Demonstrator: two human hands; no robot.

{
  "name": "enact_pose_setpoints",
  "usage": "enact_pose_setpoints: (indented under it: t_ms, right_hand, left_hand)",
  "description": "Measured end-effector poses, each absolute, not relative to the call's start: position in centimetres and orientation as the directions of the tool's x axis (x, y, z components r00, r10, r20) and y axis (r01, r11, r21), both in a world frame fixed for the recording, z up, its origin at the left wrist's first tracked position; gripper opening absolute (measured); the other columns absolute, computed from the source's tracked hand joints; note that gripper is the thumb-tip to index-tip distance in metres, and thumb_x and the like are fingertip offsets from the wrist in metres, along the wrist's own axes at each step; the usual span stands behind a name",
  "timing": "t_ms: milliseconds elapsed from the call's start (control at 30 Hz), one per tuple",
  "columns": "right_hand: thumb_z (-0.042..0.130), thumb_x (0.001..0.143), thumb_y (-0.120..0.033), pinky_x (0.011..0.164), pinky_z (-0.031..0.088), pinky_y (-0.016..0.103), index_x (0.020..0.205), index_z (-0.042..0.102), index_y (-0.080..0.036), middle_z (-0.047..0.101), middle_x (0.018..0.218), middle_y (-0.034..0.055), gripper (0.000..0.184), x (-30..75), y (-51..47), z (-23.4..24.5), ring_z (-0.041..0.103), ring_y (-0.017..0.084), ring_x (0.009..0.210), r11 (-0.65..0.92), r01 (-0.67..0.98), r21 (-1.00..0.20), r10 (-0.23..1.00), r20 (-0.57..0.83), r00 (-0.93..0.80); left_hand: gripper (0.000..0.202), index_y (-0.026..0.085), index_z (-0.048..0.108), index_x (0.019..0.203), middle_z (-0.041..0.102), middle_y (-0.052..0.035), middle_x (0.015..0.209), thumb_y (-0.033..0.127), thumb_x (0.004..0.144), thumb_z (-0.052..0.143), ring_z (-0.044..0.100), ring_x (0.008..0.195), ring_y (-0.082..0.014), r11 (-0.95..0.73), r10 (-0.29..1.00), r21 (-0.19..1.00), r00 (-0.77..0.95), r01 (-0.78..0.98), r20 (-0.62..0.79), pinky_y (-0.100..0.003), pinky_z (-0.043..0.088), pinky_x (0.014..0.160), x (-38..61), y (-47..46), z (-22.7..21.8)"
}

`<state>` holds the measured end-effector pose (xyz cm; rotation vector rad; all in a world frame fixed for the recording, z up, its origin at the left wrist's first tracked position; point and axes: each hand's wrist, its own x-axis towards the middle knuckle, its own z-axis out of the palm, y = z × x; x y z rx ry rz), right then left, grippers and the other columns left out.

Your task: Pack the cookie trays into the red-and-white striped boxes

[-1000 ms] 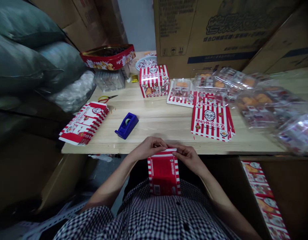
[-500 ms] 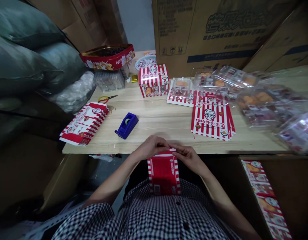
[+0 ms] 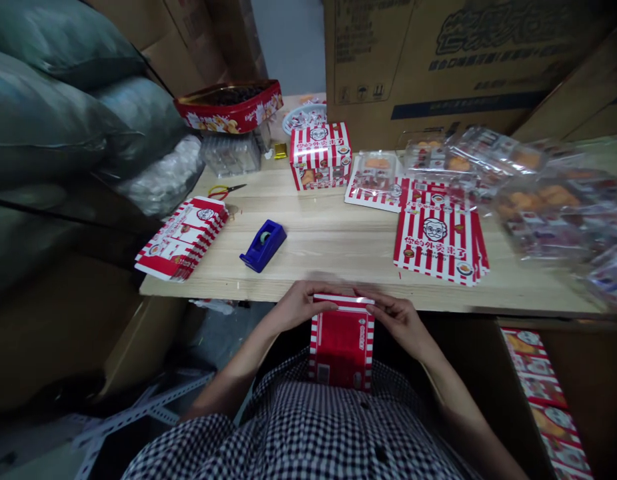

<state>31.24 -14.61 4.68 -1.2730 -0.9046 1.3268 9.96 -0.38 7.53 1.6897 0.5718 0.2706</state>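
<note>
A red striped box [image 3: 342, 347] stands on end just below the table's [image 3: 338, 267] near edge, propped against the checked shirt [image 3: 308, 433], probably to steady it. The left hand [image 3: 295, 308] and right hand [image 3: 402, 321] each pinch a top corner, fingers curled close. The blurred fingertips seem to press the top shut.

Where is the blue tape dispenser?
Head view: the blue tape dispenser lies on the wooden table, left of centre, beside the left stack of flat cartons.

Head camera faces forward-down, close over box [image 3: 342, 347] (sole view)
</note>
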Motion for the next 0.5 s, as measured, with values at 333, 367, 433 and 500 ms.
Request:
enact_pose_setpoints:
  t_ms: [333, 367, 433, 500]
  right_hand:
    - [0.071, 0.087, -0.044, 0.111, 0.042, 0.054, 0.127, 0.067, -0.033, 0.071, 0.127, 0.0039, 0.041, 30.4, -13.8, 5.0, 0.066, 0.028, 0.119, -0.149, -0.150, -0.977, 0.984, -0.161, 0.073]
    - [0.071, 0.088, -0.044, 0.113, 0.041, 0.055, 0.129, 0.066, -0.033, 0.070, 0.128, 0.0036, 0.042, 30.3, -13.7, 4.9, 0.066, 0.028, 0.120, -0.139, -0.139, -0.981, 0.986, -0.149, 0.069]
    - [0.069, 0.090, -0.042, 0.115, 0.037, 0.055, 0.131, 0.064, -0.034, 0.069, 0.131, 0.0029, 0.042, 30.4, -13.7, 4.7, 0.063, 0.027, 0.124, -0.122, -0.121, -0.985, 0.989, -0.131, 0.066]
    - [0.068, 0.091, -0.040, 0.117, 0.035, 0.054, 0.132, 0.063, -0.035, 0.067, 0.134, 0.0023, 0.042, 30.4, -13.8, 4.6, 0.059, 0.026, 0.129, -0.110, -0.117, -0.987, 0.991, -0.118, 0.066]
  left_hand:
    - [0.023, 0.021, 0.077, 0.105, 0.077, -0.0075, 0.104, 0.035, 0.093, 0.063, 0.070, 0.096, -0.0203, -0.360, 0.568, 0.887, 0.822, 0.290, -0.038, -0.031, 0.052, 0.087, 11.6, -1.2, 8.8]
    - [0.021, 0.021, 0.078, 0.102, 0.077, -0.0072, 0.103, 0.032, 0.093, 0.063, 0.070, 0.095, -0.0197, -0.392, 0.550, 0.878, 0.835, 0.274, -0.016, -0.030, 0.052, 0.086, 12.1, -1.1, 8.9]
    - [0.018, 0.021, 0.078, 0.098, 0.077, -0.0062, 0.099, 0.028, 0.093, 0.062, 0.070, 0.090, -0.0178, -0.419, 0.512, 0.873, 0.859, 0.250, -0.001, -0.029, 0.052, 0.082, 13.0, -1.0, 9.0]
    - [0.017, 0.021, 0.078, 0.095, 0.076, -0.0052, 0.094, 0.026, 0.093, 0.062, 0.069, 0.085, -0.0163, -0.418, 0.487, 0.874, 0.873, 0.247, -0.014, -0.027, 0.051, 0.079, 13.4, -0.8, 9.1]
